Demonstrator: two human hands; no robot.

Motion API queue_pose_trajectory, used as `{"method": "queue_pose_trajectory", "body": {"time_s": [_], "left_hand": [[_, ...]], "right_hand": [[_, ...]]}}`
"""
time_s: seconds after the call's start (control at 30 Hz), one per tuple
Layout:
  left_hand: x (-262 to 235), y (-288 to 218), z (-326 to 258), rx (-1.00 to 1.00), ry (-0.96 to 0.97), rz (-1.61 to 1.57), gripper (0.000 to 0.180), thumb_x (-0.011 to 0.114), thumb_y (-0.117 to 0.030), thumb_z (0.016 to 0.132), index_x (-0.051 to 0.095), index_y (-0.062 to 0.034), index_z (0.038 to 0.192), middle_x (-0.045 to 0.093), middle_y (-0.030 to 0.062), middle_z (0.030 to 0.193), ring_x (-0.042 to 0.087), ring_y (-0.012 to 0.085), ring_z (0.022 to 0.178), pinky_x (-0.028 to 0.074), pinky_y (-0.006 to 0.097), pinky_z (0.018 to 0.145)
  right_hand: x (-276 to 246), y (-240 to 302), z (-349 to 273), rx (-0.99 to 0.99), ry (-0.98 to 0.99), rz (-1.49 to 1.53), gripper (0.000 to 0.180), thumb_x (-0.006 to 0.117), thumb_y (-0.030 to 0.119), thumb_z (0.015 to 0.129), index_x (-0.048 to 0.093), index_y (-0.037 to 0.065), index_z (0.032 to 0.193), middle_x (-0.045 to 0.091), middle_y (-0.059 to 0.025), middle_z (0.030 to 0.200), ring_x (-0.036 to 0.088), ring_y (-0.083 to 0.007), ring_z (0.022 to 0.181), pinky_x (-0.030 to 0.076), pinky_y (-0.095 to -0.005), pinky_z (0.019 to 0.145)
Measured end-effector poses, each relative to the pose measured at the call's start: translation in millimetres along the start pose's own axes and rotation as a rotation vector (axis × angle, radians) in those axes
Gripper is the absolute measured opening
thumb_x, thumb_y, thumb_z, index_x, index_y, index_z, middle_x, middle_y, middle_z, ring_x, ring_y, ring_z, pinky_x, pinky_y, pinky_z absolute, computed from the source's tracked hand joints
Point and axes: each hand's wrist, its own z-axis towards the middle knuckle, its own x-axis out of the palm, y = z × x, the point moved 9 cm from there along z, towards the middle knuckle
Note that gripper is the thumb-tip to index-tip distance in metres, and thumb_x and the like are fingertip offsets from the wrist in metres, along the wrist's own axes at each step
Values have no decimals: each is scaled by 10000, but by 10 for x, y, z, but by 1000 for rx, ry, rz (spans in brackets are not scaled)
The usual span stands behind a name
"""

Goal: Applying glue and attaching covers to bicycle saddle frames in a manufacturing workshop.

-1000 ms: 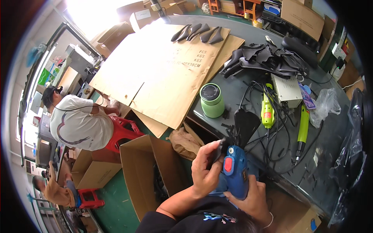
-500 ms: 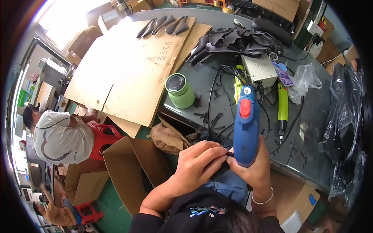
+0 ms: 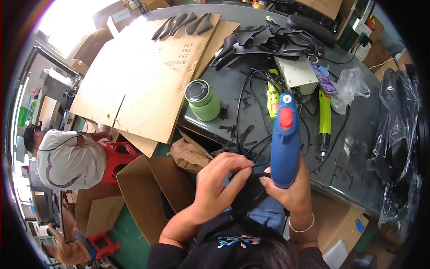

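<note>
A blue handheld power tool with a red button stands upright over the table's near edge. My right hand is wrapped round its lower end, the thumb lying in front against a black part. This dark, soft-looking black part hangs between my hands above my lap; its full shape is hidden. Close to its upper edge, my left hand pinches a thin black strip between thumb and fingers. The tool's far side and my right fingers behind it cannot be seen.
Across the dark table lie a green lidded jar, a grey power box, lime-green electric screwdrivers, cables and black scraps. Black parts are piled behind. Cardboard sheets cover the left; an open carton stands below. Two people sit farther left.
My left hand has drawn back slightly left from the tool, and a thin black strip now shows in its pinch. More of the black part shows between my hands.
</note>
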Motion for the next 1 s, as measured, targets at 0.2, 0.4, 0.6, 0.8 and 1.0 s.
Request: {"method": "queue_pose_trajectory", "body": {"time_s": [0.2, 0.4, 0.6, 0.8, 1.0], "left_hand": [[791, -254, -551, 34, 625, -741, 141, 621, -109, 809, 602, 15, 875, 616, 104, 856, 596, 219, 779, 474, 313, 712], [830, 529, -711, -225, -130, -1549, 381, 629, -292, 815, 512, 4, 1025, 551, 76, 948, 540, 180, 876, 416, 324, 821], [374, 635, -597, -337, -362, -1172, 560, 579, -395, 829, 462, 30, 1175, 537, 135, 1125, 502, 217, 1067, 341, 366, 974], [-112, 365, -286, 54, -453, -1126, 439, 423, -383, 916, 432, -34, 1183, 485, 160, 1245, 488, 313, 1140, 423, 396, 928], [-287, 394, -322, 228, -550, -1220, 496, 490, -378, 891, 388, -40, 1239, 437, 178, 1306, 432, 335, 1214, 394, 421, 978]], "right_hand": [[-27, -4, 14, 51, -106, 273, 383, 734, 36, 661, 497, 7, 961, 598, -46, 776, 575, -110, 693, 468, -254, 661], [91, -50, -24, 265, -6, 582, 293, 712, 40, 651, 572, -3, 904, 594, -28, 772, 547, -109, 737, 436, -268, 744], [100, 51, 28, 16, 45, 232, 501, 816, 154, 643, 454, 8, 957, 613, -68, 704, 638, -175, 597, 497, -280, 580], [343, 28, -328, -15, 275, -105, 573, 825, 247, 625, 458, -8, 984, 612, -129, 658, 652, -236, 606, 507, -311, 564], [546, 83, -519, -108, 405, -180, 584, 812, 281, 633, 464, -12, 999, 604, -133, 648, 632, -275, 564, 500, -327, 528]]}}
